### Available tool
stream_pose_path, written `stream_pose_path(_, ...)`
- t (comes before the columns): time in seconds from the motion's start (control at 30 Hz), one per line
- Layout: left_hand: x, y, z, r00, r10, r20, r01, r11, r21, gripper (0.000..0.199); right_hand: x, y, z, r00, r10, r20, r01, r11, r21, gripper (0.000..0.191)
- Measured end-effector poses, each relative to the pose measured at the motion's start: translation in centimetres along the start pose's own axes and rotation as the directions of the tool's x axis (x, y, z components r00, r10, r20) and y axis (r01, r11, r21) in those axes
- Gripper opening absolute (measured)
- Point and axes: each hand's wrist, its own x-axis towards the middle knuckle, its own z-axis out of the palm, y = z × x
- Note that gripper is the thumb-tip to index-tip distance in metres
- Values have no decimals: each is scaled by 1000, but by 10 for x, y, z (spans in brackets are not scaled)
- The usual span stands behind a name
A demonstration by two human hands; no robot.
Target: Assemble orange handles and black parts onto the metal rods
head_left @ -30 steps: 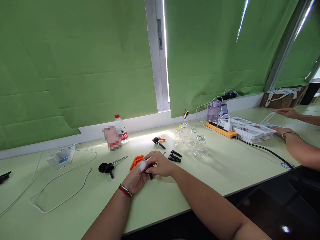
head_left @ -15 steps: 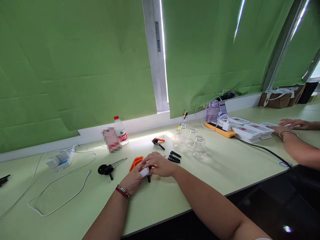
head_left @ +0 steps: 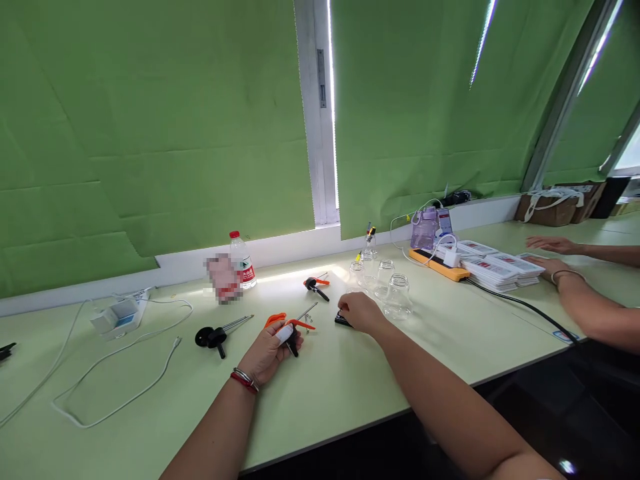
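The left hand pinches a black-and-orange plastic assembly between thumb and fingers above the pale green bench. The right hand curls its fingers over slim black plastic pieces; whether they grip one, I cannot tell.

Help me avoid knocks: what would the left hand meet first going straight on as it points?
The left hand would probably meet the orange-and-black tool lying ahead; small metal parts lie close, depth unclear.
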Motion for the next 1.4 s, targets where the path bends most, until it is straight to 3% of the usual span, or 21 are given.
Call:
stream_pose_path(0.2,-2,3,4,999,12,-47,-13,999,-34,16,-9,7,9,997,-32,67,41,989,-142,10)
stream_pose_path(0.33,-2,5,5,995,9,-97,-19,995,-103,11,-9,2,14,993,-25,113,42,988,-149,11)
stream_pose_path(0.53,-1,5,2,995,45,-89,-58,987,-150,10,-10,1,24,987,-42,153,60,991,-116,14)
stream_pose_path(0.73,1,4,-3,994,79,-79,-94,974,-208,12,-13,1,23,996,-22,87,25,999,-34,22)
stream_pose_path(0.83,2,4,-3,993,100,-64,-112,968,-226,13,-16,-7,18,999,-38,21,35,992,121,18)
stream_pose_path(0.97,2,4,-3,988,125,-94,-145,956,-256,12,-23,-23,18,996,-64,69,24,883,468,21)
stream_pose_path(1.1,2,5,-1,980,161,-114,-188,937,-294,14,-28,-40,29,969,-75,234,-116,700,704,19)
stream_pose_path(1.23,1,5,0,978,190,-85,-208,921,-329,15,-29,-56,41,922,-21,386,-304,577,758,12)
stream_pose_path(1.4,2,5,-1,977,190,-92,-211,914,-348,14,-26,-69,50,888,-15,460,-370,573,732,11)
